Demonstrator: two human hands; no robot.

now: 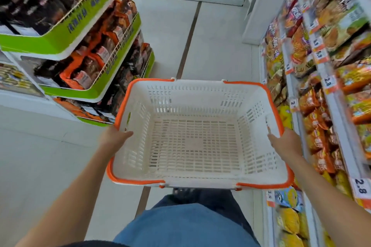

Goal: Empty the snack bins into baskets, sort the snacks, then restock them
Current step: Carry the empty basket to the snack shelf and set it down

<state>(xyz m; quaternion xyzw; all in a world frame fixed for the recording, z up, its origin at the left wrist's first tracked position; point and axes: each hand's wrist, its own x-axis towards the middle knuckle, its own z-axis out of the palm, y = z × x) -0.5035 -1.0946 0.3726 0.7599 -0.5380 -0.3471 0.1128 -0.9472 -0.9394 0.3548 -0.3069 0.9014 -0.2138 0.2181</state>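
A white slatted plastic basket with orange rim handles, nothing in it, hangs above the aisle floor between the snack shelves. The left hand grips its left rim, thumb inside; the right hand grips the right rim.

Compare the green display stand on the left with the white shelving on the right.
The green display stand has bright green fronts with wire rails; the white shelving has plain white edges carrying orange price tags. The stand holds mostly black and orange packets; the shelving holds yellow, orange and red bags. The stand's tiers step outward toward the floor; the shelving runs straight along the aisle. Both are stocked with packaged snacks and flank the basket.
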